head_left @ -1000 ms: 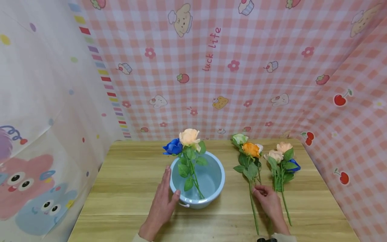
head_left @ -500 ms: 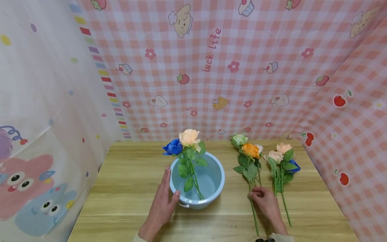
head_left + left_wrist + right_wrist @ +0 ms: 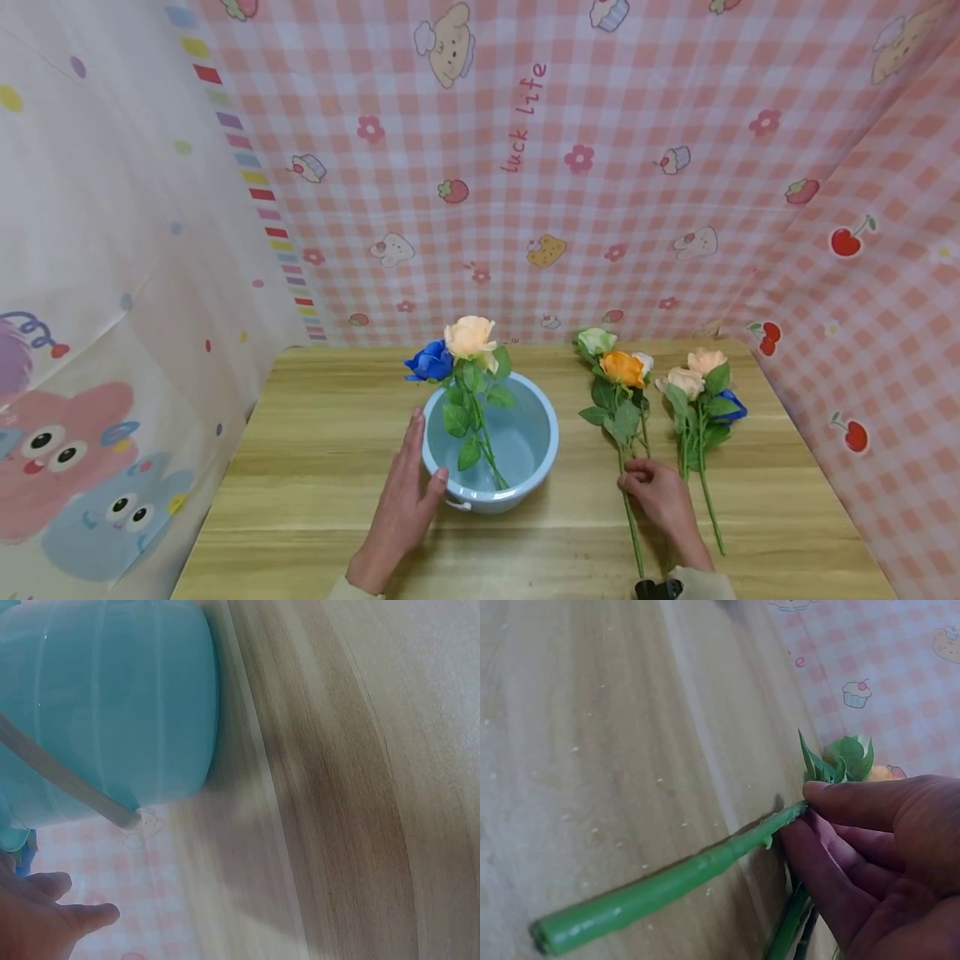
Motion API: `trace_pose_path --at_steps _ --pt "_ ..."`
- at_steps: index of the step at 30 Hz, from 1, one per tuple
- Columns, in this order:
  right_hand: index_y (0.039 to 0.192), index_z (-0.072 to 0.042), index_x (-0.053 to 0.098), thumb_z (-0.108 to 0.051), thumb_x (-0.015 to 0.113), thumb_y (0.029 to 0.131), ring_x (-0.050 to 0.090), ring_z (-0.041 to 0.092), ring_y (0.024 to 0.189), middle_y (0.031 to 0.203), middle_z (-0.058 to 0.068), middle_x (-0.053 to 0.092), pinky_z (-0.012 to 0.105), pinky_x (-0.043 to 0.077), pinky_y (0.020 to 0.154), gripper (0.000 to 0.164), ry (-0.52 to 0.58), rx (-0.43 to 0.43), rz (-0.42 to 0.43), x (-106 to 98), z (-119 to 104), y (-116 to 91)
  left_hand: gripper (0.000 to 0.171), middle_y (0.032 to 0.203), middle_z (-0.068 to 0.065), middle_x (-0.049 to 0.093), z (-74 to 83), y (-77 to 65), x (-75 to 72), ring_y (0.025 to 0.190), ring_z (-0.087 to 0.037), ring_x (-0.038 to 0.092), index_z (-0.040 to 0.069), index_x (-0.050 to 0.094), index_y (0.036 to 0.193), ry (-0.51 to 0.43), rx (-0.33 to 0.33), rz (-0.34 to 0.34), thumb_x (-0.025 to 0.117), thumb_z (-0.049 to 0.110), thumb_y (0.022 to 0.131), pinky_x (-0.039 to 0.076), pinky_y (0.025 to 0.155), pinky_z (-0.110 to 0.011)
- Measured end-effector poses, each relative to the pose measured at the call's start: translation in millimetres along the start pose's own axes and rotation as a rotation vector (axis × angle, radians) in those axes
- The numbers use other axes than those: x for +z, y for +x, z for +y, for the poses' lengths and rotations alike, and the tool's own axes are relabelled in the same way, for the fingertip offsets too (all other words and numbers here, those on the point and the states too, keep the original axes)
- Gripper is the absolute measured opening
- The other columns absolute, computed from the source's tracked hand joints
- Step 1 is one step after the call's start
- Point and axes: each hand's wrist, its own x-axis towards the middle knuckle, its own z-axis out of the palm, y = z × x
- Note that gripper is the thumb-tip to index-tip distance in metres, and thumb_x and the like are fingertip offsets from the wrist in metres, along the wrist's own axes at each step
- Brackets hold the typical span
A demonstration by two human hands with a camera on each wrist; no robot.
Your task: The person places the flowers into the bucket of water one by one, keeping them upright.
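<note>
Adjacent green stems [image 3: 786, 924] could be dragged by overlapping leaves [image 3: 624, 425] if the slender green rose stem [image 3: 660, 891], pinched by the right hand [image 3: 665, 500] right of the round light-blue bucket [image 3: 528, 433] and the straight-fingered left hand [image 3: 401, 504], is lifted.

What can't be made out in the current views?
Head: white rose, mostly hidden behind orange rose.
Head: tabletop blue rose, partly covered by a leaf.
Left wrist: left hand, cut off by left edge.
Right wrist: upper part of pinched stem, hidden by right hand.
</note>
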Motion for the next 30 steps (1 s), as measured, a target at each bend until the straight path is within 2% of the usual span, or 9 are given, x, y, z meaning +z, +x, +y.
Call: trace_pose_path --at_steps 7,17,30 --pt "0.117 0.011 0.070 -0.008 0.072 0.092 0.064 0.014 0.074 0.092 0.011 0.074 0.024 0.052 0.060 0.031 0.061 -0.002 -0.019 -6 -5 -1 0.079 0.173 -0.009 0.014 0.4 2.9 0.7 0.156 -0.034 0.022 0.013 0.012 0.168 -0.007 0.005 0.008 0.055 0.026 0.103 0.027 0.121 -0.059" --pt "0.129 0.009 0.065 -0.012 0.068 0.098 0.066 0.015 0.083 0.107 0.017 0.072 0.026 0.057 0.066 0.037 0.177 0.051 -0.034 -15 -8 -4 0.079 0.173 -0.012 0.015 -0.4 3.5 1.3 0.155 -0.035 0.023 0.013 0.011 0.168 -0.012 0.020 0.020 0.055 0.026 0.103 0.029 0.120 -0.061" --pt "0.136 0.011 0.060 -0.008 0.064 0.102 0.069 0.014 0.092 0.114 0.020 0.066 0.024 0.062 0.077 0.039 0.296 0.018 -0.029 -22 -21 -8 0.080 0.171 -0.016 0.018 -0.8 1.9 2.3 0.154 -0.036 0.024 0.011 0.012 0.167 -0.012 0.025 0.019 0.056 0.024 0.102 0.030 0.119 -0.063"
